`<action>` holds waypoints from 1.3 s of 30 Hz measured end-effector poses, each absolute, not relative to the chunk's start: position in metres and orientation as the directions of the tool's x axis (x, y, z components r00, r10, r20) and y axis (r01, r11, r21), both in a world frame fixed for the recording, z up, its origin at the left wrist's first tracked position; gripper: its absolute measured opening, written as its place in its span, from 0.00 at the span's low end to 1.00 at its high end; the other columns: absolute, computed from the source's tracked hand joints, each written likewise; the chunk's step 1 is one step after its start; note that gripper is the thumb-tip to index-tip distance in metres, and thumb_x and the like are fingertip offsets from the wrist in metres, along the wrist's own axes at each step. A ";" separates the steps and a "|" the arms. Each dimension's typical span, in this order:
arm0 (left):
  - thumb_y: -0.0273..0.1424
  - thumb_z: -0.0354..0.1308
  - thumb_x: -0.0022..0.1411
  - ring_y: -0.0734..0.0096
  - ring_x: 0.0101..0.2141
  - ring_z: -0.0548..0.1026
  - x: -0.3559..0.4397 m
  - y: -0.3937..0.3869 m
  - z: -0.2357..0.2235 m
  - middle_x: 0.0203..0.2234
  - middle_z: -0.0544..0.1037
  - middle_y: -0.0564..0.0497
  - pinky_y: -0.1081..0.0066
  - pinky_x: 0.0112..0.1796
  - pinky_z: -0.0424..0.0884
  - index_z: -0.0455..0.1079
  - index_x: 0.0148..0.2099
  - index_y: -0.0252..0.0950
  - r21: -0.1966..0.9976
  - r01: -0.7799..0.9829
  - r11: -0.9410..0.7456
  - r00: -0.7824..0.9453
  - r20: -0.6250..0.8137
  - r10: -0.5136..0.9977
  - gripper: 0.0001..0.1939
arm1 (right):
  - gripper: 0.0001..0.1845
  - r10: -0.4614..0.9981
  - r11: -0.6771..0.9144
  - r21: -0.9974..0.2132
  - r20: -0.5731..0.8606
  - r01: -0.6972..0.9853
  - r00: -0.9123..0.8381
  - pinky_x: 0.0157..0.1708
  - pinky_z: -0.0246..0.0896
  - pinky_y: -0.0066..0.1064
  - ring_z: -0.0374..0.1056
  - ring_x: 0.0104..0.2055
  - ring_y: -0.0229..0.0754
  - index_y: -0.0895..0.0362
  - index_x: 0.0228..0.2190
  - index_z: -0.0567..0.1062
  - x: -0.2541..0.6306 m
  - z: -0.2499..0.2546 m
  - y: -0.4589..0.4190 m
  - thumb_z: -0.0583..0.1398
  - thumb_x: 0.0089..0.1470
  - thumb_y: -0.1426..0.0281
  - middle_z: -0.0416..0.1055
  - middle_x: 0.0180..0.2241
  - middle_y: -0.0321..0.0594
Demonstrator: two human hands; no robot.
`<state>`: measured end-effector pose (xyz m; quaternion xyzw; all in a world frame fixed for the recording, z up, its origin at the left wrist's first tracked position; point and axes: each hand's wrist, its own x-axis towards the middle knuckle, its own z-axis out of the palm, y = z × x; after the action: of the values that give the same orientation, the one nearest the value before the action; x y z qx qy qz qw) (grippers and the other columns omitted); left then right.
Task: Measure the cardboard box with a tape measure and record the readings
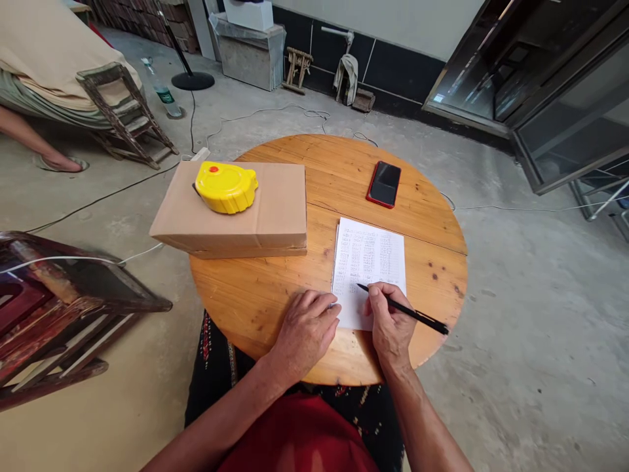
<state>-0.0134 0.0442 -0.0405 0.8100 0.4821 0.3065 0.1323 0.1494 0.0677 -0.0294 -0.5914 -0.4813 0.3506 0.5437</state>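
A white sheet of paper [369, 262] with columns of small handwriting lies on the round wooden table [275, 282]; it seems to be the top of a thin stack. My right hand [392, 321] grips a black pen [417, 316], its tip on or just over the lower part of the writing. Flat on the tabletop rests my left hand [308, 328], fingertips at the paper's lower left edge. I cannot read the writing.
At the table's left stands a cardboard box [280, 203] with a yellow tape measure [226, 188] on top. A phone [384, 184] lies beyond the paper. Around are wooden chairs [130, 118], a plastic bottle [164, 95], floor cables and a seated person's leg [34, 137].
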 end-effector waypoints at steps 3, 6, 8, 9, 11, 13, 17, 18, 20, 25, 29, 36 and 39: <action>0.23 0.55 0.63 0.62 0.43 0.69 -0.013 0.044 -0.040 0.44 0.77 0.48 0.60 0.44 0.69 0.71 0.44 0.37 0.508 0.703 -0.498 0.344 0.370 0.863 0.08 | 0.11 0.939 0.070 -0.978 0.132 0.198 0.318 0.22 0.57 0.28 0.62 0.20 0.36 0.57 0.31 0.74 0.151 -0.030 0.068 0.61 0.57 0.62 0.66 0.18 0.30; 0.23 0.56 0.63 0.62 0.42 0.69 -0.012 0.043 -0.040 0.43 0.77 0.48 0.61 0.44 0.69 0.72 0.43 0.37 0.503 0.702 -0.504 0.343 0.382 0.858 0.08 | 0.10 0.926 0.073 -0.961 0.165 0.268 0.339 0.27 0.62 0.29 0.66 0.23 0.37 0.56 0.34 0.76 0.153 -0.033 0.068 0.62 0.56 0.62 0.72 0.23 0.33; 0.23 0.56 0.63 0.62 0.42 0.70 -0.012 0.043 -0.040 0.43 0.77 0.48 0.61 0.43 0.70 0.72 0.43 0.37 0.500 0.703 -0.507 0.339 0.391 0.856 0.08 | 0.11 0.925 0.069 -0.946 0.180 0.316 0.335 0.33 0.66 0.32 0.70 0.28 0.40 0.56 0.38 0.77 0.153 -0.035 0.067 0.62 0.55 0.63 0.76 0.29 0.37; 0.23 0.56 0.63 0.62 0.42 0.70 -0.012 0.043 -0.040 0.43 0.77 0.48 0.61 0.43 0.70 0.73 0.43 0.37 0.499 0.703 -0.506 0.337 0.393 0.856 0.08 | 0.12 0.928 0.078 -0.940 0.190 0.333 0.320 0.37 0.67 0.34 0.73 0.31 0.41 0.55 0.41 0.77 0.153 -0.037 0.066 0.62 0.55 0.63 0.78 0.33 0.39; 0.23 0.56 0.63 0.62 0.42 0.70 -0.012 0.043 -0.040 0.43 0.77 0.49 0.61 0.43 0.70 0.73 0.42 0.37 0.502 0.703 -0.504 0.331 0.396 0.856 0.08 | 0.15 0.943 0.129 -0.917 0.232 0.378 0.240 0.43 0.67 0.36 0.74 0.40 0.44 0.55 0.45 0.76 0.155 -0.038 0.065 0.61 0.57 0.65 0.78 0.41 0.43; 0.23 0.56 0.63 0.63 0.42 0.70 -0.012 0.043 -0.041 0.43 0.77 0.49 0.61 0.44 0.70 0.74 0.42 0.37 0.507 0.699 -0.503 0.326 0.400 0.856 0.09 | 0.17 0.948 0.216 -0.847 0.302 0.486 0.104 0.46 0.66 0.38 0.73 0.46 0.45 0.55 0.50 0.73 0.159 -0.035 0.066 0.58 0.60 0.67 0.76 0.47 0.46; 0.23 0.56 0.63 0.62 0.42 0.70 -0.012 0.044 -0.042 0.43 0.78 0.48 0.60 0.44 0.70 0.74 0.42 0.37 0.511 0.692 -0.510 0.324 0.412 0.852 0.09 | 0.22 0.883 0.391 -0.464 0.432 0.795 -0.183 0.43 0.64 0.40 0.71 0.49 0.50 0.58 0.54 0.69 0.176 -0.022 0.080 0.53 0.59 0.77 0.74 0.51 0.50; 0.23 0.56 0.62 0.62 0.42 0.70 -0.012 0.044 -0.042 0.43 0.78 0.48 0.60 0.44 0.70 0.74 0.42 0.37 0.509 0.693 -0.511 0.324 0.413 0.851 0.09 | 0.23 0.871 0.406 -0.355 0.430 0.842 -0.238 0.42 0.63 0.40 0.71 0.49 0.51 0.59 0.55 0.68 0.181 -0.020 0.086 0.52 0.59 0.79 0.74 0.51 0.51; 0.23 0.56 0.62 0.62 0.42 0.70 -0.012 0.044 -0.042 0.43 0.78 0.48 0.60 0.44 0.70 0.74 0.42 0.37 0.509 0.693 -0.510 0.326 0.410 0.852 0.09 | 0.23 0.865 0.424 -0.180 0.369 0.887 -0.339 0.43 0.61 0.41 0.70 0.50 0.52 0.60 0.55 0.68 0.190 -0.018 0.100 0.51 0.59 0.81 0.73 0.52 0.52; 0.22 0.56 0.62 0.61 0.42 0.69 -0.012 0.043 -0.043 0.44 0.78 0.48 0.59 0.44 0.69 0.74 0.42 0.36 0.536 0.676 -0.505 0.320 0.404 0.857 0.09 | 0.24 0.881 0.422 -0.048 0.256 0.906 -0.397 0.49 0.59 0.43 0.64 0.57 0.55 0.58 0.53 0.71 0.202 -0.031 0.119 0.52 0.57 0.82 0.70 0.56 0.48; 0.22 0.56 0.61 0.60 0.43 0.69 -0.012 0.042 -0.043 0.44 0.78 0.48 0.58 0.45 0.68 0.75 0.41 0.37 0.576 0.647 -0.500 0.311 0.399 0.863 0.09 | 0.29 0.885 0.377 -0.136 0.346 0.916 -0.313 0.48 0.62 0.42 0.67 0.54 0.52 0.61 0.53 0.72 0.206 -0.042 0.115 0.51 0.51 0.86 0.71 0.55 0.50; 0.23 0.58 0.59 0.63 0.41 0.71 -0.014 0.041 -0.040 0.40 0.79 0.49 0.62 0.44 0.69 0.75 0.38 0.37 0.567 0.646 -0.510 0.285 0.441 0.851 0.06 | 0.23 0.809 0.408 -0.261 0.548 0.875 -0.213 0.47 0.66 0.46 0.71 0.50 0.53 0.62 0.45 0.75 0.220 -0.057 0.117 0.50 0.51 0.81 0.75 0.48 0.53; 0.23 0.59 0.58 0.65 0.38 0.72 -0.015 0.037 -0.036 0.37 0.79 0.49 0.64 0.41 0.70 0.75 0.37 0.36 0.563 0.641 -0.522 0.268 0.473 0.839 0.06 | 0.19 0.796 0.410 -0.292 0.577 0.864 -0.182 0.46 0.67 0.49 0.72 0.48 0.55 0.61 0.43 0.76 0.222 -0.056 0.119 0.49 0.55 0.77 0.76 0.46 0.53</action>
<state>-0.0146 0.0369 -0.0361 0.7856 0.4711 0.3792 0.1308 0.2219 0.1190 -0.0558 -0.5410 -0.7672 -0.0499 0.3409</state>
